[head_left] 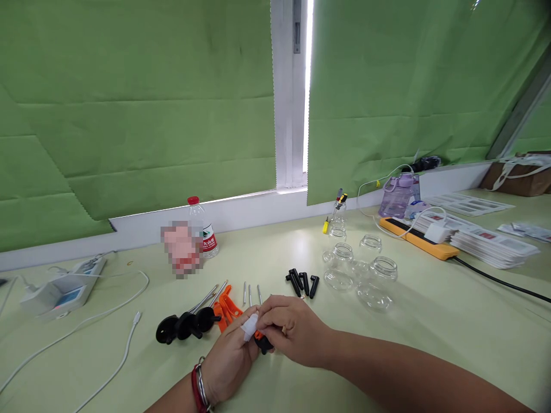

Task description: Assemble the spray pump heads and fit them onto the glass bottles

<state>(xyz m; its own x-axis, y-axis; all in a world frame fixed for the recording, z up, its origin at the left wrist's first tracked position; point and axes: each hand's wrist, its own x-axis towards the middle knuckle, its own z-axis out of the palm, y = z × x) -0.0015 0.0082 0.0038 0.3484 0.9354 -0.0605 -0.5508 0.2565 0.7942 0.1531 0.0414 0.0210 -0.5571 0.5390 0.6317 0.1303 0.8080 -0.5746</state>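
Green blinds (pixel 142 137) filled the upper half of the frame, above a pale yellow-green table (pixel 297 246) that bore loose parts around its lower centre. Both hands met there: the left hand (pixel 230 361), with a white wrap (pixel 249 327) on one digit, curled about a small black-and-orange piece (pixel 263 343), while the right hand (pixel 297 330) bent over it, thumb and forefinger apparently pinching its orange part; much of that grip was hidden. Work seemed partway through and far from finished. Just left of the hands, three round black caps (pixel 167 330) lay beside metal rods (pixel 202 299) that appeared already fitted to them, though the joins were too small to confirm. Orange handle-like pieces (pixel 232 304) lay next to these, partly behind the left hand, and looked as yet unjoined. Beyond the fingers, at the centre of the frame, thin metal pins (pixel 259 294) lay separately, with short black tubes (pixel 314 287) just to their right, also seemingly unused. Right of centre stood clear jars (pixel 375 295), open-mouthed and with nothing fitted on them, so that portion probably remained to be done.
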